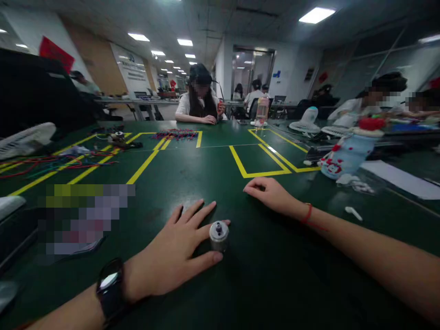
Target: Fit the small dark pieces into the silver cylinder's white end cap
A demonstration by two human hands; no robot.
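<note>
In the head view, one metal cylinder is standing upright on the green surface, between the thumb and index finger of the left hand, which is lying spread, palm down. The right hand is resting well apart from it, fingers curling loosely. One white earbud and one blue bottle are sitting beyond the right forearm.

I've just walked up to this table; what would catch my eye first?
Probably the small metal cylinder, standing upright by the spread left hand. Beyond it, bright yellow tape marks out shapes on the green tabletop. Toward the right stands a pale blue bottle with a red top.
</note>
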